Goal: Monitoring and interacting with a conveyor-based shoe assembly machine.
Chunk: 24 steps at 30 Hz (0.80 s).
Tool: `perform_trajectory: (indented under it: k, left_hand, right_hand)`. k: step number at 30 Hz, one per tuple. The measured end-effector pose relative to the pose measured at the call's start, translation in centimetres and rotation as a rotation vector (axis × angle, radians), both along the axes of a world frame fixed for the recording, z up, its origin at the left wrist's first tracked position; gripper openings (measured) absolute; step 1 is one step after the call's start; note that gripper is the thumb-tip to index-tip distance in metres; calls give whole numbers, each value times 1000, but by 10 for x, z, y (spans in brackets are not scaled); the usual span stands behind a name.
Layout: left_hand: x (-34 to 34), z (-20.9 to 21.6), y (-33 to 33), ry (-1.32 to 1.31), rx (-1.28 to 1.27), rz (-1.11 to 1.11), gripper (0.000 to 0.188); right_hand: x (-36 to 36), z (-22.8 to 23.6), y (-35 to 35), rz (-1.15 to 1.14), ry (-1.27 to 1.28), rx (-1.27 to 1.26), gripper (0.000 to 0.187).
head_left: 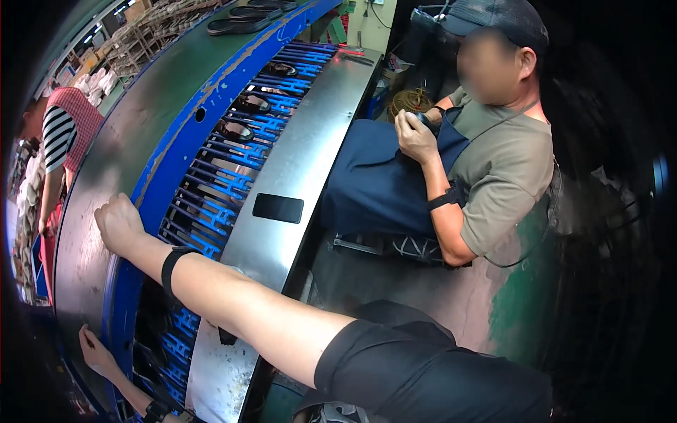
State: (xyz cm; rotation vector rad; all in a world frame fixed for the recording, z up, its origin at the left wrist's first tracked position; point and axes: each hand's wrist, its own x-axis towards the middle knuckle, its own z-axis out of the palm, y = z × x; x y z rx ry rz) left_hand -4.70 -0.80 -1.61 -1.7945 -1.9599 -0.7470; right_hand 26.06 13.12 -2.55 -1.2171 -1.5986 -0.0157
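My right hand (120, 225) reaches across from the lower right and rests, fingers curled, over the dark conveyor belt (95, 194) by its blue frame (162, 151). Whatever its fingers may hold is hidden. Lower down at the left, my left hand (99, 352) is over the same belt with its fingertips pressed together; a small dark spot shows between them, too small to name. Beneath my right forearm runs a rack of blue rods (211, 211). Several dark shoes (235, 130) sit in its farther part.
A steel ledge (310, 155) beside the rack bears a black phone (278, 208). At right sits a co-worker (501, 155) in cap and apron, hands raised around a dark item. Black soles (240, 25) lie on the far belt. Another person (67, 130) stands beyond it.
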Motion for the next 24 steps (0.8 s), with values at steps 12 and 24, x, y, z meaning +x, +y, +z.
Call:
perform_trajectory:
  k: [12,24]
  left_hand:
    - [14,-2,0,-78,23,-6,26]
    - [7,-7,5,-70,35,-41,27]
  right_hand:
    - [7,-1,-3,14,64,44,4]
    - [8,-3,1,23,69,43,3]
